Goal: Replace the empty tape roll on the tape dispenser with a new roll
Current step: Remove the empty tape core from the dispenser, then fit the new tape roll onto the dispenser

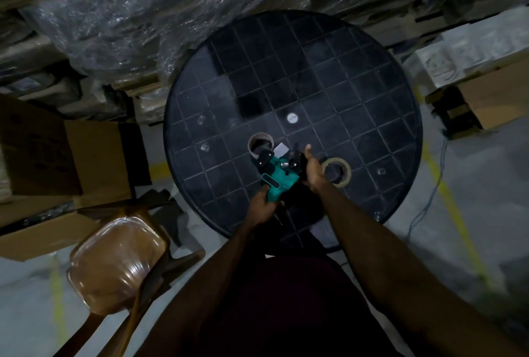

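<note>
Tape dispenser (276,177): at frame centre, your left hand (264,205) grips its handle to steady it; your right hand (312,169) holds its hub side. New roll (337,170) lies right, empty core (260,143) beyond, both on the table (357,99).

Two bare forearms reached up from the bottom of the frame, one from the lower left and one from the lower right, with no sleeve showing along either. The left hand (262,207) and the right hand (312,169) were ungloved, and no ring, watch or band could be made out on them in the dim light. Between the arms, low in the view, lay a dark, maroon-tinged garment (286,299) covering the person's front; its cut and any markings were too dark to tell.
</note>
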Action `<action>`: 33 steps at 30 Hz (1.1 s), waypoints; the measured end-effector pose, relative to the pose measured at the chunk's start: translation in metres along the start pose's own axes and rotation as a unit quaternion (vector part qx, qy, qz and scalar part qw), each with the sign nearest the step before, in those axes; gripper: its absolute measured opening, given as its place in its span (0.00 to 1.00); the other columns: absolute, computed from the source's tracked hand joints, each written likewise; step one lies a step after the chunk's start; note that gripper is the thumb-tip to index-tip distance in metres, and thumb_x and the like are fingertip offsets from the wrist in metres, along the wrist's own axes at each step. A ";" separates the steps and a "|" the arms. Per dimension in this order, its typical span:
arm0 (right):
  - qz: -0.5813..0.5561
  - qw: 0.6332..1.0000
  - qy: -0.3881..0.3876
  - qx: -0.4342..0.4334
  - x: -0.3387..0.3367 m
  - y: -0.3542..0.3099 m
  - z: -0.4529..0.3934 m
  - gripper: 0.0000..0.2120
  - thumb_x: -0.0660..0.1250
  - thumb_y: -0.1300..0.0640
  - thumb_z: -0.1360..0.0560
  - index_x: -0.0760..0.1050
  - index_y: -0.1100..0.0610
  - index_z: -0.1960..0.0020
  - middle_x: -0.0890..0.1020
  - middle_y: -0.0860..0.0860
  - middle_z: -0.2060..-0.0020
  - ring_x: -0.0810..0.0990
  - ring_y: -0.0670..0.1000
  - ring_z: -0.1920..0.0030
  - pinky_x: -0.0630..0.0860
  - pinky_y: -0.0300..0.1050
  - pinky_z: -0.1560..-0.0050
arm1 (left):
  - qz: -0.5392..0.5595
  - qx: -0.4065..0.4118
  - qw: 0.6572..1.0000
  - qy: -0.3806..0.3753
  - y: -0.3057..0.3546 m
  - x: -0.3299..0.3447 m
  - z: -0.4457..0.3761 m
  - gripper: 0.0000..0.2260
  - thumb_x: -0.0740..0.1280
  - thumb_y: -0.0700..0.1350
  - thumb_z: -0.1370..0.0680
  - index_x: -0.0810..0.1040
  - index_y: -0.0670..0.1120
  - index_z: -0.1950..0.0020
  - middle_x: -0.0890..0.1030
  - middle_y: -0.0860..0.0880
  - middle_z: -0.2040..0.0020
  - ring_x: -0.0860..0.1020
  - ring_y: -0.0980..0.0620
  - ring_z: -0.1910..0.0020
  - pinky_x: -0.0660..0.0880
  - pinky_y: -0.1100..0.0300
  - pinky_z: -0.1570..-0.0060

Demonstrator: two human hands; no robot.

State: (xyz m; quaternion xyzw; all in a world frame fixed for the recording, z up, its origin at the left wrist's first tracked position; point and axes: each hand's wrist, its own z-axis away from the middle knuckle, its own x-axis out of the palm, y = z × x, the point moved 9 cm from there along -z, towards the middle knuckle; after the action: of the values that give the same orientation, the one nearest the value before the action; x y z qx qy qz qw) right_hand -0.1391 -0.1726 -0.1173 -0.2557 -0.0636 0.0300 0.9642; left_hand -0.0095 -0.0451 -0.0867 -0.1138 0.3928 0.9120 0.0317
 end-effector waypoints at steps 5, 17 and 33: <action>0.022 0.997 -0.075 0.027 0.041 -0.006 0.001 0.43 0.48 0.24 0.26 0.79 0.57 0.36 0.85 0.58 0.43 0.83 0.59 0.42 0.78 0.56 0.39 | -0.005 -0.007 0.999 0.040 -0.001 -0.025 -0.003 0.25 0.74 0.43 0.29 0.75 0.47 0.32 0.83 0.47 0.42 0.82 0.48 0.46 0.79 0.52 0.44; 0.161 0.975 0.147 -0.046 -0.009 -0.020 0.009 0.32 0.54 0.37 0.19 0.72 0.63 0.31 0.77 0.62 0.33 0.75 0.64 0.33 0.70 0.56 0.32 | -0.138 -0.008 0.990 -0.026 0.002 -0.015 -0.019 0.24 0.72 0.46 0.29 0.74 0.46 0.33 0.83 0.46 0.39 0.81 0.45 0.41 0.77 0.50 0.41; 0.580 0.772 0.228 -0.130 -0.087 -0.012 0.033 0.19 0.71 0.52 0.25 0.75 0.59 0.37 0.80 0.59 0.38 0.73 0.62 0.33 0.66 0.57 0.33 | -0.148 -0.062 0.987 0.012 0.014 0.017 -0.043 0.22 0.69 0.52 0.20 0.74 0.39 0.33 0.79 0.37 0.36 0.78 0.37 0.36 0.73 0.53 0.41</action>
State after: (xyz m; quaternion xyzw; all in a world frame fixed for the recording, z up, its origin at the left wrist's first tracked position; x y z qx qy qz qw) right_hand -0.2298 -0.1748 -0.0925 -0.3659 0.3150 0.5156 0.7078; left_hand -0.0203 -0.0863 -0.1092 -0.1829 0.3150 0.9184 0.1544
